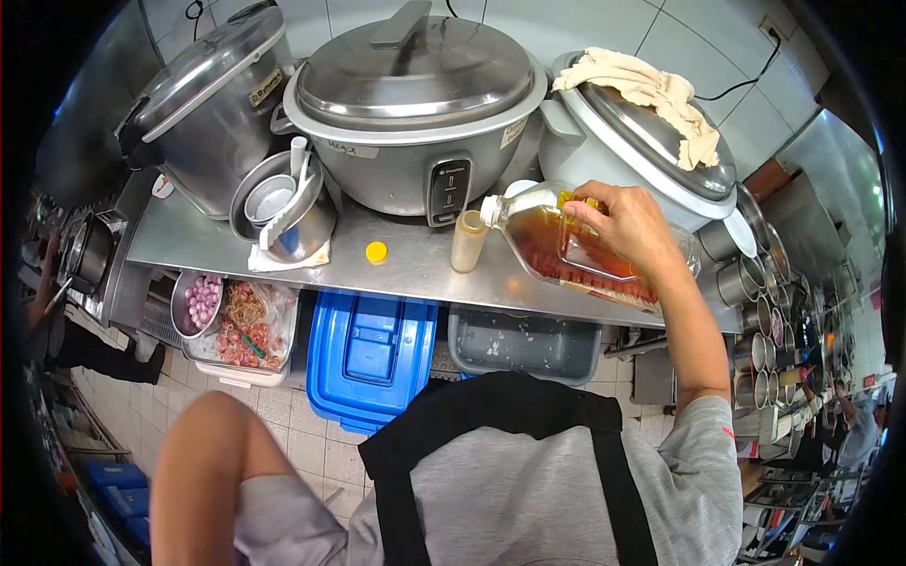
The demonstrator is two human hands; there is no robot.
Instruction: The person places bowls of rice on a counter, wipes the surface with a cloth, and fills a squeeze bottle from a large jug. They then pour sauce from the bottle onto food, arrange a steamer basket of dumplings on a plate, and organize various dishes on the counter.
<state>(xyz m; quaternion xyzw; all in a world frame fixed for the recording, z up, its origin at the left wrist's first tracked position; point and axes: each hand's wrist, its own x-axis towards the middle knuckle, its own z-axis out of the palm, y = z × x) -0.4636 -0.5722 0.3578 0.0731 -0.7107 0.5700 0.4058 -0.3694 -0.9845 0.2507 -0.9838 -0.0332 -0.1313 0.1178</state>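
Your right hand [628, 226] gripping large bottle [545, 253] of amber liquid, fingers clamped round its body. You're tilting it over bench front edge, mouth right beside small bottle [468, 241] standing upright. Yellow cap [377, 251] lying left of that, near front edge. Left hand out of frame.

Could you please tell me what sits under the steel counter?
A bowl of shallots, a tray of mixed ingredients, a blue lidded bin and a grey tub. The lid covers the bin's contents, and the counter hides most of the tub's inside.
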